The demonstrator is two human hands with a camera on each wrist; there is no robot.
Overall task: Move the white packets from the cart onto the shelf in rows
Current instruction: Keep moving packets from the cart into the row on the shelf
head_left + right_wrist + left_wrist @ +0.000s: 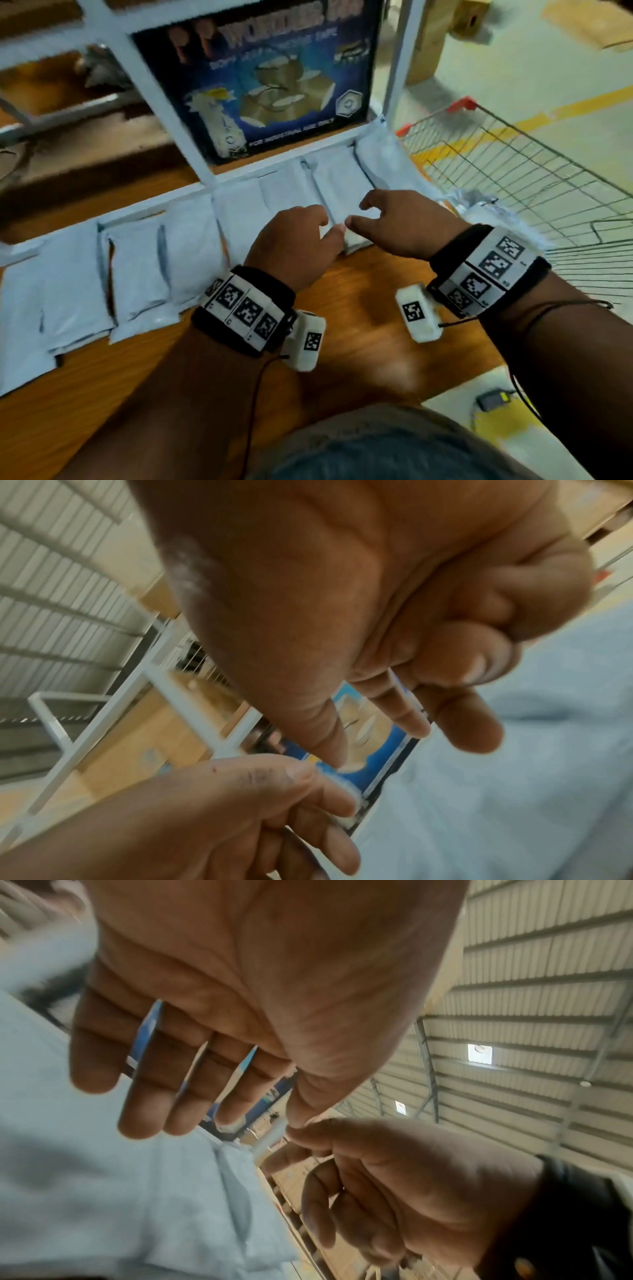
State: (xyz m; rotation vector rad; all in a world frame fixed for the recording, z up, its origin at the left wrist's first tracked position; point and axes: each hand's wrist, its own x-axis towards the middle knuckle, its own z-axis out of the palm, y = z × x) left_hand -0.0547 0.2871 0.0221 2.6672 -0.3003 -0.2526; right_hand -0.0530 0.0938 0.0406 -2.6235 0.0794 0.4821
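White packets (191, 246) lie side by side in a row along the back of the wooden shelf (370, 308), in front of a dark blue printed box (270, 78). Both hands hover over the packets toward the row's right end, thumb tips almost meeting: the left hand (294, 246) has its fingers fairly straight and spread, the right hand (400, 222) loosely curled, neither holding anything. A wire cart (534, 178) stands just right of the shelf.

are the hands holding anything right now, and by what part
Nothing is gripped: the left hand and right hand hover open, fingers loose, over a white packet on the shelf.
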